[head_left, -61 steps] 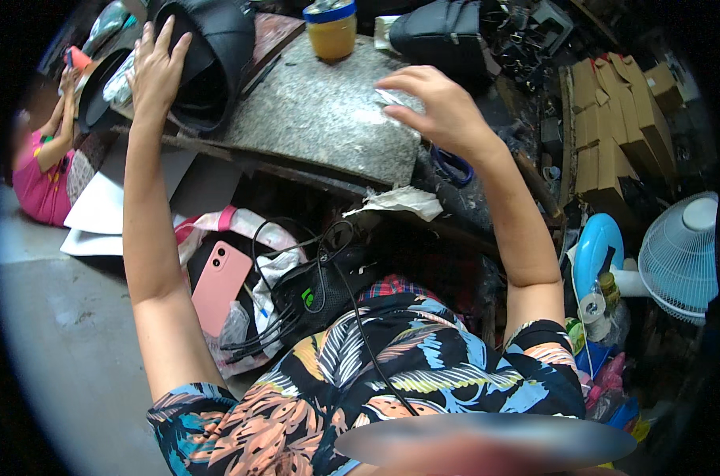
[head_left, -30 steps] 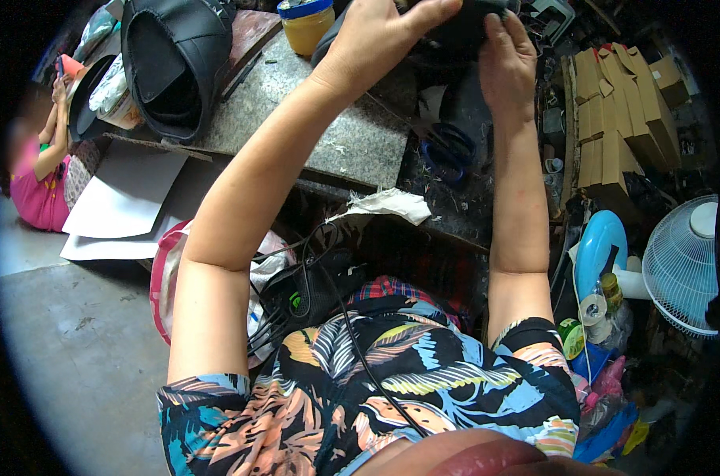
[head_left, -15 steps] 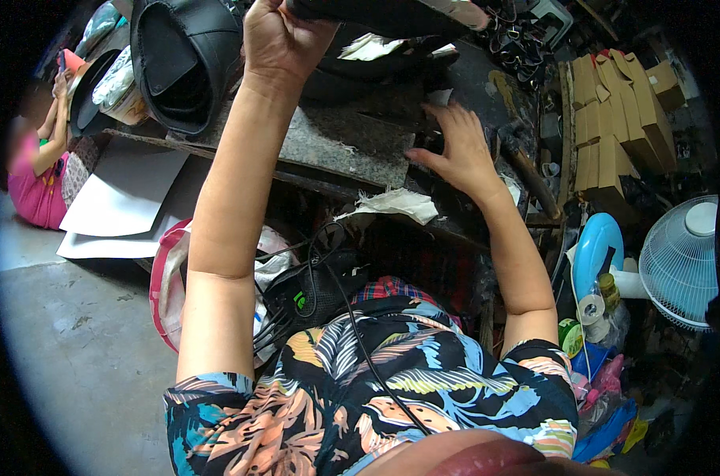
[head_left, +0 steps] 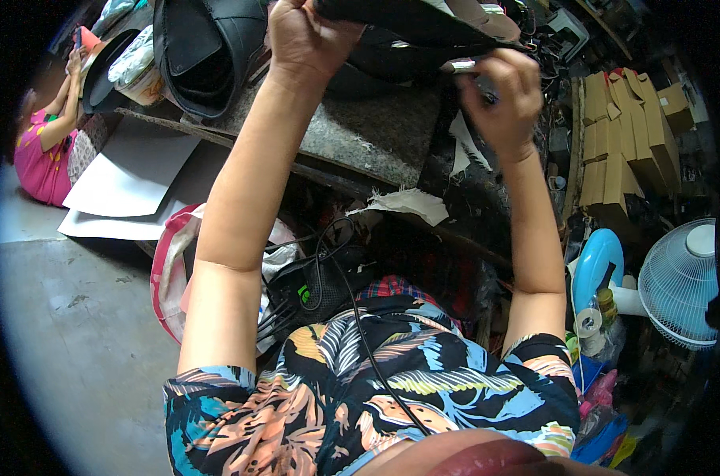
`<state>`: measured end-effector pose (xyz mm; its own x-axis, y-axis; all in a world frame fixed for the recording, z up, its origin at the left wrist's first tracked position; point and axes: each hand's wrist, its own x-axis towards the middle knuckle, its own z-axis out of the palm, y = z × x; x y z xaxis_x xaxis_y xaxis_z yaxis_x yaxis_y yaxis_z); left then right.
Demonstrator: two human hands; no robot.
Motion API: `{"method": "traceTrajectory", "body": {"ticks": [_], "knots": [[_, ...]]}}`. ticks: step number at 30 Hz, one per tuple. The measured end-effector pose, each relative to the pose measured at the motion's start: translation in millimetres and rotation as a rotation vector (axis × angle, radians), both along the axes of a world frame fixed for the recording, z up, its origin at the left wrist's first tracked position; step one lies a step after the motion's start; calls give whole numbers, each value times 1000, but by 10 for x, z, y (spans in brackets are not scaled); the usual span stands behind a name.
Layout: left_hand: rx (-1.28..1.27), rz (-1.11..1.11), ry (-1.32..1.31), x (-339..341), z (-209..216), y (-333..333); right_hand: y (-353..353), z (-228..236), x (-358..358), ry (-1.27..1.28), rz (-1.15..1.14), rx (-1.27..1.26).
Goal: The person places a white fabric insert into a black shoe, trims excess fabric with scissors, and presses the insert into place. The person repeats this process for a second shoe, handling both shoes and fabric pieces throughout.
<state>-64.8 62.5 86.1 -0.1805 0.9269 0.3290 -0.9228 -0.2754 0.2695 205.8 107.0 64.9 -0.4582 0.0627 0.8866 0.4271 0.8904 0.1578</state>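
Observation:
At the top of the head view, my left hand (head_left: 312, 41) is closed on the edge of a black leather-like piece (head_left: 407, 22), partly cut off by the frame. To its right, my right hand (head_left: 504, 99) is raised with curled fingers, slightly blurred. Those fingers pinch a small tool with a pale, shiny end (head_left: 460, 66), close under the black piece; its exact kind is unclear. Beneath my hands lies a grey stone slab (head_left: 376, 143) on the workbench. A torn white scrap (head_left: 465, 147) lies beside the slab, and another scrap (head_left: 411, 205) hangs at the bench's front edge.
Left of my left arm sit a large black moulded item (head_left: 205, 59) and a tub (head_left: 142, 75). White sheets (head_left: 126, 170) jut out near a seated person in pink (head_left: 47, 159). To the right are stacked cardboard boxes (head_left: 614, 151) and a fan (head_left: 681, 282).
My right hand has risen from over the bench with spread fingers and now grips a small tool near the black piece. My left hand still holds the piece; the view has shifted slightly.

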Motion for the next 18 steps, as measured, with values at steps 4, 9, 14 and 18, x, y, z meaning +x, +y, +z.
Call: {"method": "traceTrajectory", "body": {"ticks": [4,9,14,18], "knots": [[40,46,71,50,122,53,-383,-57,-416,-149,-38,-16],[178,52,124,72,311,-19,-486,-137,-606,-250,-124,-154],[218,184,261,124,483,-256,-364,-268,-574,-264,-107,-78],[327,241,425,180,616,-353,-233,-394,-523,-422,-212,-107]]}}
